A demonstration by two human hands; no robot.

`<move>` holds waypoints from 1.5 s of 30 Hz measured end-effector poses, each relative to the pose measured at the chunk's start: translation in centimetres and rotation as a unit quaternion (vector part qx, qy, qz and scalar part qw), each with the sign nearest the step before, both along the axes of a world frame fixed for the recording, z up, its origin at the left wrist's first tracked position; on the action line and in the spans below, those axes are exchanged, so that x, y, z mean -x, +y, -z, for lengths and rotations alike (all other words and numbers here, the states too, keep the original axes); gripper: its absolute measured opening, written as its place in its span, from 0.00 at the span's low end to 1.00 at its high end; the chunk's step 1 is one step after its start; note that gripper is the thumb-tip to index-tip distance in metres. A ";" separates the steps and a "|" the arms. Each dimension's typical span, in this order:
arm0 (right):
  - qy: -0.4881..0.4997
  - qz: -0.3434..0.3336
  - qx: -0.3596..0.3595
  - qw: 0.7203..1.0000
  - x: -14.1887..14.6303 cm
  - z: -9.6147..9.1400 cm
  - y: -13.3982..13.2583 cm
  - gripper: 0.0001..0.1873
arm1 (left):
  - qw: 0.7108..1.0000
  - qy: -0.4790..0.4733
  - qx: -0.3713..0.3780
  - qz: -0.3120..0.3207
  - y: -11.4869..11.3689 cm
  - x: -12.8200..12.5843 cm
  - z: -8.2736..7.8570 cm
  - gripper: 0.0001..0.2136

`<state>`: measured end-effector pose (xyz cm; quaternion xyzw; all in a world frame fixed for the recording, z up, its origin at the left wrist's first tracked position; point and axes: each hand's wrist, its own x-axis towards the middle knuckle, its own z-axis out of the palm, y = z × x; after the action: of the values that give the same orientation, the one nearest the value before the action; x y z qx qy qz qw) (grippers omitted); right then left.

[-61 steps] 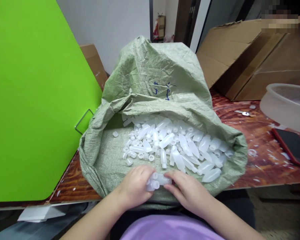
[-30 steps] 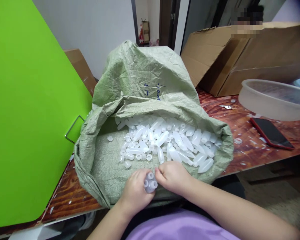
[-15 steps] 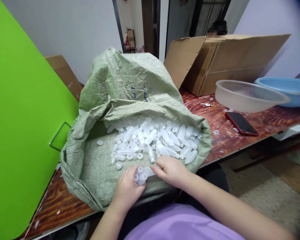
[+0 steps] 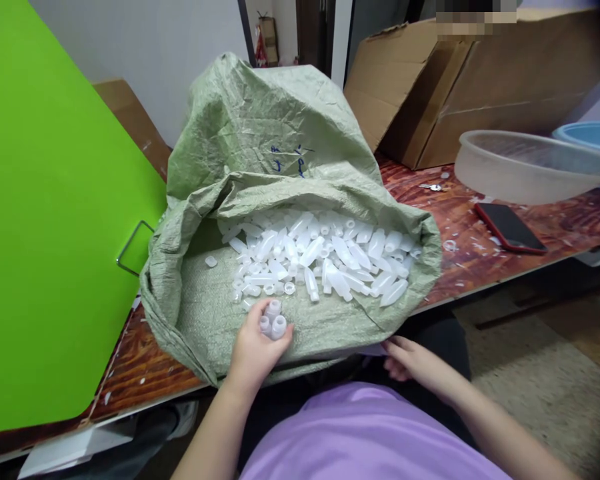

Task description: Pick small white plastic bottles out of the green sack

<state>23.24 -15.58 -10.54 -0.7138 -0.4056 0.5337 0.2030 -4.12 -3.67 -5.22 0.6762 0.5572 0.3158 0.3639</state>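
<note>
A green woven sack (image 4: pixel 260 140) lies open on the wooden table (image 4: pixel 480 260), with a heap of small translucent white plastic bottles (image 4: pixel 320 257) in its mouth. My left hand (image 4: pixel 253 350) rests on the sack's near lip and grips three of these small bottles (image 4: pixel 273 320), necks pointing up. My right hand (image 4: pixel 413 363) is below the table's front edge, away from the sack, fingers slightly apart, with nothing seen in it.
A bright green board (image 4: pixel 45 220) stands at the left with a wire handle (image 4: pixel 133 247). At the right are a clear plastic basin (image 4: pixel 525 167), a blue basin (image 4: pixel 593 137), a red phone (image 4: pixel 510 227) and an open cardboard box (image 4: pixel 480 80).
My right hand has left the bottles and dropped below the table edge. My left hand keeps the bottles. The view swung right, then back down.
</note>
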 end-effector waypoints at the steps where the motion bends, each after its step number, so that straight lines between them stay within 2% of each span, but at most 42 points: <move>1: 0.008 -0.003 -0.003 1.000 0.8 0.8 0.4 0.25 | 1.000 -0.003 0.004 -0.005 -0.1 0.0 0.0 0.24; 4: 0.014 -0.060 -0.015 0.998 1.8 1.3 1.3 0.21 | 0.999 -0.015 0.005 -0.029 -0.2 0.0 0.0 0.25; 6: 0.013 -0.123 -0.016 0.992 1.2 0.0 1.4 0.15 | 0.999 -0.020 0.004 -0.032 -0.3 0.1 0.0 0.23; 9: 0.015 -0.253 0.000 0.967 0.2 -4.0 1.6 0.06 | 1.000 -0.011 -0.001 -0.013 -0.3 0.2 -0.2 0.20; 11: 0.001 -0.350 -0.035 0.936 0.6 -7.3 2.6 0.07 | 1.000 -0.001 -0.012 -0.006 -0.4 0.2 -0.3 0.20; 12: 0.000 -0.360 -0.074 0.930 1.2 -8.8 3.5 0.08 | 1.000 0.002 -0.020 -0.008 -0.5 0.2 -0.3 0.20; 14: -0.062 -0.332 -0.171 0.926 3.3 -11.0 6.0 0.08 | 0.999 0.011 -0.037 -0.013 -0.6 0.1 -0.2 0.21; 15: -0.136 -0.311 -0.219 0.915 4.6 -11.6 7.4 0.08 | 0.999 0.014 -0.044 -0.017 -0.7 0.1 -0.1 0.21; 16: -0.225 -0.303 -0.255 0.890 5.9 -11.9 9.0 0.09 | 0.999 0.015 -0.048 -0.020 -0.8 0.2 0.0 0.21; 17: -0.316 -0.296 -0.273 0.859 7.3 -11.9 10.5 0.09 | 0.999 0.013 -0.049 -0.019 -0.8 0.2 0.2 0.21; 18: -0.341 -0.292 -0.280 0.849 8.5 -11.7 11.9 0.10 | 0.999 0.009 -0.048 -0.017 -0.9 0.2 0.2 0.20; 21: -0.381 -0.293 -0.282 0.830 11.4 -10.3 15.0 0.13 | 0.999 0.000 -0.038 -0.008 -1.1 0.4 0.2 0.18; 23: -0.390 -0.307 -0.280 0.822 12.4 -9.6 15.7 0.11 | 1.000 0.001 -0.029 0.000 -1.1 0.5 0.0 0.16; 26: -0.381 -0.332 -0.284 0.815 12.6 -9.3 15.5 0.08 | 0.999 -0.005 -0.029 0.017 -1.0 0.6 -0.3 0.17; 31: -0.336 -0.325 -0.317 0.826 11.2 -10.6 14.2 0.10 | 0.999 -0.027 0.013 0.043 -0.8 0.7 -0.4 0.16; 33: -0.300 -0.307 -0.333 0.839 10.9 -11.0 13.7 0.10 | 0.998 -0.035 0.028 0.051 -0.8 0.7 -0.5 0.16; 36: -0.175 -0.253 -0.383 0.871 11.0 -10.8 13.1 0.09 | 0.995 -0.056 0.046 0.062 -0.7 0.5 -0.7 0.17; 38: -0.093 -0.246 -0.446 0.856 11.3 -10.3 12.9 0.09 | 0.993 -0.077 0.058 0.070 -0.7 0.4 -0.9 0.18; 41: -0.069 -0.296 -0.533 0.790 11.8 -9.6 13.0 0.13 | 0.992 -0.091 0.062 0.065 -0.7 0.4 -1.0 0.21; 42: -0.073 -0.306 -0.545 0.778 11.9 -9.5 13.0 0.14 | 0.992 -0.092 0.063 0.063 -0.6 0.4 -1.0 0.21; 45: -0.061 -0.302 -0.544 0.780 12.1 -9.2 13.0 0.13 | 0.990 -0.100 0.068 0.073 -0.5 0.5 -1.1 0.23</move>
<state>11.15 -2.61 -1.33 -0.3566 -0.8350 0.2137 0.3605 -4.65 -4.22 -4.09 0.6538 0.4875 0.3162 0.4847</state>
